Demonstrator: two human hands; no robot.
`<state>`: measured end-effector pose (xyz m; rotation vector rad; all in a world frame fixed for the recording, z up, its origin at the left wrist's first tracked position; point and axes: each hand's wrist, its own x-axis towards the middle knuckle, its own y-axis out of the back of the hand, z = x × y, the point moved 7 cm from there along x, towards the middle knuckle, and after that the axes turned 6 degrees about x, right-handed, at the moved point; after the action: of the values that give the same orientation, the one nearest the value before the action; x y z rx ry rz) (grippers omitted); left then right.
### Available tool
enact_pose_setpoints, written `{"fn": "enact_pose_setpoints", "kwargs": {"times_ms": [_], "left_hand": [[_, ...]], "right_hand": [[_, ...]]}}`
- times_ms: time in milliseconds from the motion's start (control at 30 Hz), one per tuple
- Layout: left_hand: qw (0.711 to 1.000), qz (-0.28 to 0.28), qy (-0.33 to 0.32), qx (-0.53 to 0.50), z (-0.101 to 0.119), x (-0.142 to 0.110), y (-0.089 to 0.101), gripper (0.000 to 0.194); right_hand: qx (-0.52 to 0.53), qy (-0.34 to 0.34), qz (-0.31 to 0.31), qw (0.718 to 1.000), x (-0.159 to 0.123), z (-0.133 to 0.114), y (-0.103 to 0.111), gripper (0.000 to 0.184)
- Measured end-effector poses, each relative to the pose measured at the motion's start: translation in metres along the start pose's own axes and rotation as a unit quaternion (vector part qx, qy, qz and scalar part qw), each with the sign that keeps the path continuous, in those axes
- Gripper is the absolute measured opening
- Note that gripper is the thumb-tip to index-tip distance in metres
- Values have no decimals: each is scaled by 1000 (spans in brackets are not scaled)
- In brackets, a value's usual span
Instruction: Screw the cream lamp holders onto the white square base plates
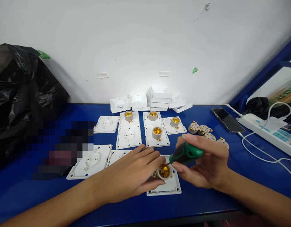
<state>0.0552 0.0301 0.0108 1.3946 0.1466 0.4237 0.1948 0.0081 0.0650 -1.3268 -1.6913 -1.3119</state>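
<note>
The left hand (138, 167) pinches 1 socket (166, 173) on the nearest plate (175, 188) while the right hand (204, 162) grips a screwdriver (186, 153) angled into it, whose tilt could cause slipping.

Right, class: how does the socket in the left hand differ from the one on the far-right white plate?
The left hand holds the near socket; the far socket is untouched. A screwdriver reaches into the near socket; none is in the far socket. The near socket looks larger than the far socket. Both are round and golden inside.
</note>
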Motion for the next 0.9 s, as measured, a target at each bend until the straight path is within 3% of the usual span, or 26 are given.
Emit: {"fn": "enact_pose_setpoints", "kwargs": {"times_ms": [167, 367, 500, 700, 900], "left_hand": [[1000, 7, 6, 7, 0, -1, 1, 20], [1000, 18, 3, 12, 2, -2, 1, 19], [1000, 10, 8, -3, 2, -1, 3, 20], [1000, 4, 10, 6, 1, -1, 2, 18], [1000, 8, -2, 12, 2, -1, 1, 27]], "right_hand": [[6, -56, -33, 998, -9, 10, -3, 80], [29, -6, -1, 1000, 0, 3, -2, 74], [47, -72, -58, 995, 0, 7, -11, 78], [10, -46, 35, 998, -7, 6, 0, 84], [27, -80, 0, 996, -14, 15, -2, 84]]}}
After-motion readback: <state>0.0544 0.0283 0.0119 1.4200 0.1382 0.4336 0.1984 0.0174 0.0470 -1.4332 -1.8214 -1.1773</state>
